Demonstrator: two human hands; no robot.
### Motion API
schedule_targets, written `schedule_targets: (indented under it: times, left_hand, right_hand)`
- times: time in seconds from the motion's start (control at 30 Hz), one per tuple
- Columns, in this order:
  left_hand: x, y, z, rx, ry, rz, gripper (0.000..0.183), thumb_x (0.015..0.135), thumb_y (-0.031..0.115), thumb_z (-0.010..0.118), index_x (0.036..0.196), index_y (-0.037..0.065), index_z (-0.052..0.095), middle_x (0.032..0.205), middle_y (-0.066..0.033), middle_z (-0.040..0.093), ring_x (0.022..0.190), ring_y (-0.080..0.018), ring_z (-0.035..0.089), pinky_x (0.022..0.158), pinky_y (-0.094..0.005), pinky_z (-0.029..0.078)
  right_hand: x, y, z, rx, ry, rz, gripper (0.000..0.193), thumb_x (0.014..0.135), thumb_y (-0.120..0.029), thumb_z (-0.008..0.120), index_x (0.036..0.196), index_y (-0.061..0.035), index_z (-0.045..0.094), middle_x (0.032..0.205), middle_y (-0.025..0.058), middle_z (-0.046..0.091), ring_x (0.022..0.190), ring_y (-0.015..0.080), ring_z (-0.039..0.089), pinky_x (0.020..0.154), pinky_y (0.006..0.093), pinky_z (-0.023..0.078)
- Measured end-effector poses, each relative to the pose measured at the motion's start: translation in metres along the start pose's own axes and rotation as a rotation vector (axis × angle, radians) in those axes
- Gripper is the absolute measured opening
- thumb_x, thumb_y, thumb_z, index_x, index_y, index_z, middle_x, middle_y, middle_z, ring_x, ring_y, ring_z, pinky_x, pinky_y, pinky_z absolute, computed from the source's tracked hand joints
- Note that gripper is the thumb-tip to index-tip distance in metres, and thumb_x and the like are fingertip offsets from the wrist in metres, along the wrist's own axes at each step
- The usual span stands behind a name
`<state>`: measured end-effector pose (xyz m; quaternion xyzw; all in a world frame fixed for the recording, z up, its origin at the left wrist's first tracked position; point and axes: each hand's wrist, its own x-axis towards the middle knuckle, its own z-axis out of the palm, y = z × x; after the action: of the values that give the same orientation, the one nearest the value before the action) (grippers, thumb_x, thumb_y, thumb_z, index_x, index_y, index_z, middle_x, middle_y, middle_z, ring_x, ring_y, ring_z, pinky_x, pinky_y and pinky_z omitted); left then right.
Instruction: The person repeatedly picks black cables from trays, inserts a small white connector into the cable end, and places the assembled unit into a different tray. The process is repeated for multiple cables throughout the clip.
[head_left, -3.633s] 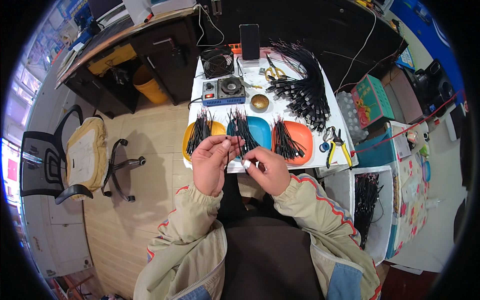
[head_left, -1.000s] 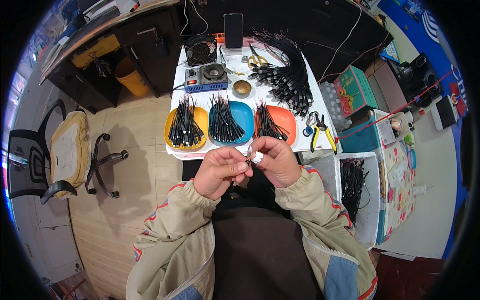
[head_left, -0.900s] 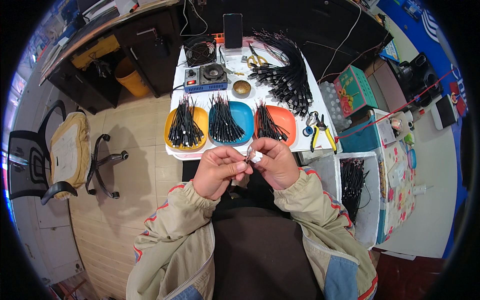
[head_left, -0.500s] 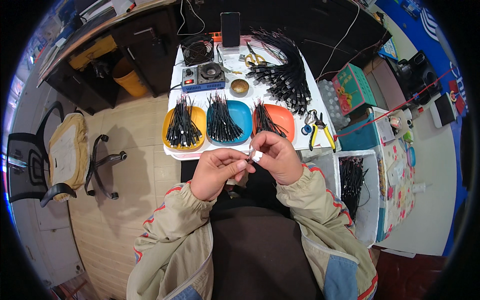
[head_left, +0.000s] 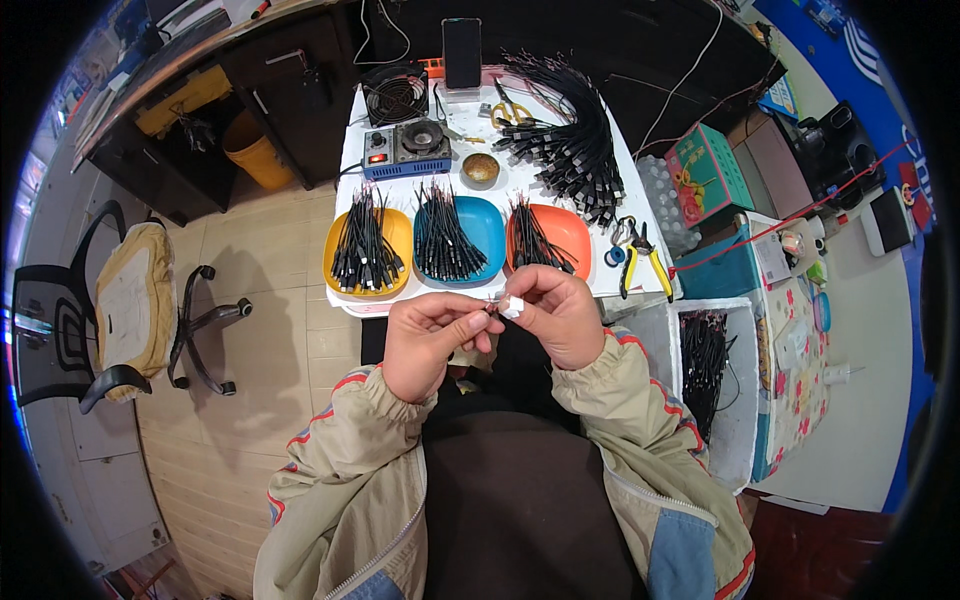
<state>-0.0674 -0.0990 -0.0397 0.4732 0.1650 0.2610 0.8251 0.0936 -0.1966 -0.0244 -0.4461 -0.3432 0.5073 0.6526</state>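
My left hand (head_left: 435,338) and my right hand (head_left: 556,318) meet in front of the table edge, fingertips almost touching. My left thumb and fingers pinch a short dark cable end (head_left: 491,309), mostly hidden. The right hand is closed in a pinch beside it, with a white wrap (head_left: 513,307) on the thumb; what its fingertips grip is too small to make out. Beyond my hands stand a yellow tray (head_left: 333,262), a blue tray (head_left: 488,225) and an orange tray (head_left: 570,232). Each holds black cables with bare reddish wire ends.
On the white table (head_left: 350,160) are a blue-sided heating unit (head_left: 408,152), a fan (head_left: 395,97), a small round bowl (head_left: 480,170), scissors (head_left: 510,112), a big cable bundle (head_left: 575,150) and yellow wire strippers (head_left: 645,265). A white bin (head_left: 740,400) of cables stands right; an office chair (head_left: 140,300) stands left.
My fingertips have parted slightly, showing more of the dark cable end between them. The trays and tools stay in place.
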Motion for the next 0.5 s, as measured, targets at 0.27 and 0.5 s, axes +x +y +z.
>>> schedule_targets:
  times: [0.27, 0.5]
  left_hand:
    - [-0.0016, 0.0015, -0.0039, -0.161, -0.06, -0.119, 0.011, 0.09, 0.0, 0.061, 0.098, -0.006, 0.066, 0.085, -0.0159, 0.07, 0.06, -0.0093, 0.057, 0.052, -0.0209, 0.042]
    - [-0.0072, 0.002, -0.0052, -0.189, -0.037, -0.104, 0.012, 0.089, 0.0, 0.061, 0.1, -0.004, 0.065, 0.083, -0.0152, 0.069, 0.06, -0.0102, 0.057, 0.052, -0.0204, 0.041]
  right_hand:
    - [0.0021, -0.0039, -0.0003, -0.193, -0.097, -0.115, 0.011, 0.09, -0.004, 0.063, 0.099, 0.0019, 0.059, 0.09, 0.0041, 0.063, 0.084, 0.0095, 0.062, 0.076, 0.024, 0.05]
    - [0.0013, 0.0007, 0.0022, -0.141, -0.063, -0.06, 0.008, 0.087, -0.003, 0.065, 0.092, -0.0009, 0.059, 0.092, 0.0044, 0.058, 0.084, 0.0111, 0.057, 0.075, 0.0248, 0.046]
